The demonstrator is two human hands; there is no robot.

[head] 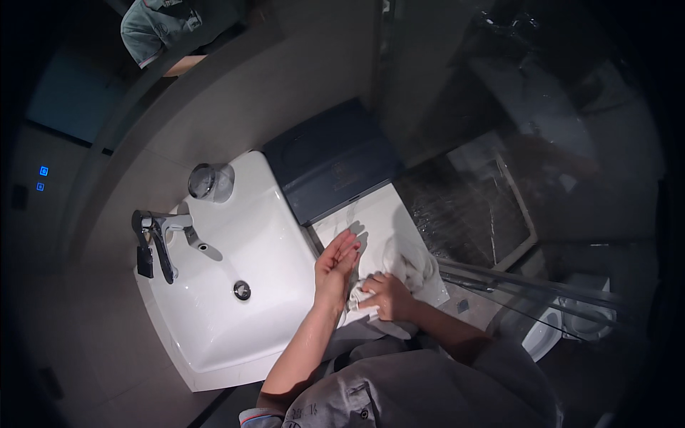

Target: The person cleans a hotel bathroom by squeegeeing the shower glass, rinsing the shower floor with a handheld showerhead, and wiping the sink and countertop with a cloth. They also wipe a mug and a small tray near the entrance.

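Observation:
My left hand point(334, 270) is raised over the right rim of the white washbasin point(214, 331), palm turned up and fingers loosely extended, holding nothing. Beside it, my right hand point(388, 297) grips a bunched white cloth point(358, 294) at the front of the marble-patterned counter. Behind my right hand lies more crumpled white cloth point(409, 262); whether it is the same piece I cannot tell. A chrome faucet point(160, 230) stands at the basin's left side, and a round drain stopper point(242, 290) sits in the bowl.
A clear drinking glass point(203, 182) stands on the basin's back ledge. A dark box point(337, 160) rests at the back of the counter point(374, 208). Glass panels, with a metal rail point(465, 281), rise at the right, beside a toilet point(543, 331). A mirror hangs at upper left.

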